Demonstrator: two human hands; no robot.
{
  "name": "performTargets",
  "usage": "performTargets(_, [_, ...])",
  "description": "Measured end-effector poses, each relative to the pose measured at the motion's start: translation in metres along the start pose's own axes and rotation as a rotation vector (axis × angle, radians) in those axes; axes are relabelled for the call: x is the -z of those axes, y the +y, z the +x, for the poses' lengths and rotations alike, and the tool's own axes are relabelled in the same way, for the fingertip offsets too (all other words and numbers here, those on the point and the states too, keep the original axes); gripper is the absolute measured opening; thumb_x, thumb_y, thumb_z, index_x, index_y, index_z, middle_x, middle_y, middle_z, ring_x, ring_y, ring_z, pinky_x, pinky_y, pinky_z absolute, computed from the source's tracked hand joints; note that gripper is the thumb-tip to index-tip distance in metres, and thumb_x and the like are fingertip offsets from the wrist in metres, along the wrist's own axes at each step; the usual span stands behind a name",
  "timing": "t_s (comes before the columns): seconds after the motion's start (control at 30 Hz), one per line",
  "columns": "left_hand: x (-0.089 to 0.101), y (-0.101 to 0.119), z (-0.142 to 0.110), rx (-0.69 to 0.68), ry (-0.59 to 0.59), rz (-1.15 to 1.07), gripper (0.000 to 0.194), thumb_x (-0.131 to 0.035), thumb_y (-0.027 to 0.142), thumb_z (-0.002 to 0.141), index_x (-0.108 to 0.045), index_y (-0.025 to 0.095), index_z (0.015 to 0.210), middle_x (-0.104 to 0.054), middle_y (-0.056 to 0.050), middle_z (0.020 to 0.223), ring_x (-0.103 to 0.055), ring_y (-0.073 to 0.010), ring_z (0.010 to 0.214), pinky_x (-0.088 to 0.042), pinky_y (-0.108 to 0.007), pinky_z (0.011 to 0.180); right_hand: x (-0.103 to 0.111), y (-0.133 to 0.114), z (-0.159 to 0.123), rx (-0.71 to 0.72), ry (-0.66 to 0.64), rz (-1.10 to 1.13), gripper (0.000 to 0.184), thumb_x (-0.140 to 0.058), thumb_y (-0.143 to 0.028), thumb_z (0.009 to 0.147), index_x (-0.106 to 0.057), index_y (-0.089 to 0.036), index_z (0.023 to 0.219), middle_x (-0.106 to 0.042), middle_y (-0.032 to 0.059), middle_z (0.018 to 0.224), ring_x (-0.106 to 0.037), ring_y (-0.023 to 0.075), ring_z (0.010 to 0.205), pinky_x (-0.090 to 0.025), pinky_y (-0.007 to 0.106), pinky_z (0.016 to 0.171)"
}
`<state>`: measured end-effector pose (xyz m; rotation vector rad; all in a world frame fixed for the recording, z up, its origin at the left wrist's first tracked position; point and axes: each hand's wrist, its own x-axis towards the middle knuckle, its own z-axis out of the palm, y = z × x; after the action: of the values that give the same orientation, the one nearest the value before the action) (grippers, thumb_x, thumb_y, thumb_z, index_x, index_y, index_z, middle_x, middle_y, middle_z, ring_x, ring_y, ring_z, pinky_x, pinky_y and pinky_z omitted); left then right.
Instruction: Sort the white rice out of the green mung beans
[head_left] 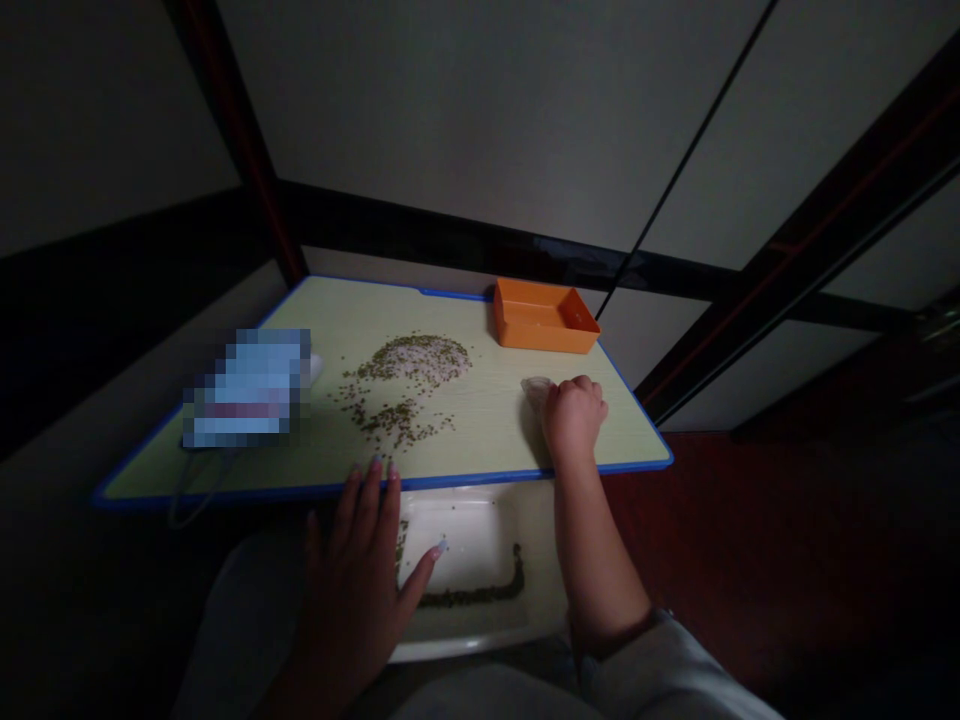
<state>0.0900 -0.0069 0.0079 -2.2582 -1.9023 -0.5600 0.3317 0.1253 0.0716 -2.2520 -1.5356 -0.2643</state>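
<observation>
While the R hand [574, 420] sits curled in a fist on a pale green board [487, 440] w/ a blue rim, the L hand [349, 595] lies open, fingers spread, its fingertips [375, 468] on the near rim & thumb out over a white tray [480, 630] just below the board. R fist is closed, knuckles up. A small clear piece [535, 390], prob. plastic, pokes out at its left side, touching it; can't tell if the fingers grip it or it only lies against them. Its long axis is hard to read, seems roughly sideways. From the fist it points toward the person's left, i.e. toward a loose heap of small green beans [409, 385] w/ a pale patch on top, scattering toward the near rim. R hand is nearer the clear piece & an orange plastic tray [546, 318] at the far edge; L fingertips are nearer the scatter. A curved line of beans [471, 592] lies inside the white tray. A blurred blue object [247, 388] sits at the board's left, details hidden.
</observation>
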Motion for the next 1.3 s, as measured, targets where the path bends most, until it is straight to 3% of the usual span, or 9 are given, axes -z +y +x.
performTargets(0.2, [0.000, 0.000, 0.001, 0.002, -0.005, 0.010, 0.073, -0.038, 0.048, 0.087, -0.015, 0.017, 0.148, -0.028, -0.016, 0.157, -0.018, -0.0314, 0.147, -0.026, -0.064, 0.110, 0.001, -0.008, -0.005, 0.135, 0.069, 0.092, 0.030, -0.046, -0.029, 0.095, -0.070, -0.014, 0.087, -0.062, 0.0156, 0.101, -0.048, 0.0282, 0.097, -0.032, 0.037, 0.075])
performTargets(0.67, [0.001, 0.001, 0.001, -0.003, -0.017, 0.019, 0.073, -0.038, 0.049, 0.086, -0.018, 0.014, 0.148, -0.028, -0.017, 0.156, -0.018, -0.0324, 0.147, -0.025, -0.064, 0.110, -0.001, -0.036, -0.019, 0.481, 0.036, 0.154, 0.031, -0.050, -0.041, 0.095, -0.070, -0.020, 0.083, -0.061, 0.0085, 0.095, -0.046, 0.0234, 0.094, -0.030, 0.035, 0.075])
performTargets(0.9, [0.002, 0.000, 0.001, 0.001, -0.028, 0.026, 0.073, -0.039, 0.049, 0.086, -0.019, 0.014, 0.147, -0.027, -0.017, 0.157, -0.018, -0.0327, 0.146, -0.026, -0.064, 0.109, -0.003, -0.048, -0.024, 0.612, -0.006, 0.206, 0.031, -0.052, -0.042, 0.094, -0.071, -0.020, 0.084, -0.060, 0.0085, 0.096, -0.045, 0.0231, 0.095, -0.032, 0.034, 0.076])
performTargets(1.3, [0.002, 0.001, 0.002, -0.014, -0.023, 0.028, 0.074, -0.039, 0.050, 0.086, -0.019, 0.013, 0.147, -0.027, -0.018, 0.157, -0.019, -0.0336, 0.146, -0.027, -0.064, 0.109, -0.001, -0.044, -0.022, 0.825, -0.145, 0.390, 0.031, -0.053, -0.046, 0.092, -0.073, -0.023, 0.088, -0.059, 0.0071, 0.102, -0.045, 0.0212, 0.102, -0.034, 0.033, 0.087])
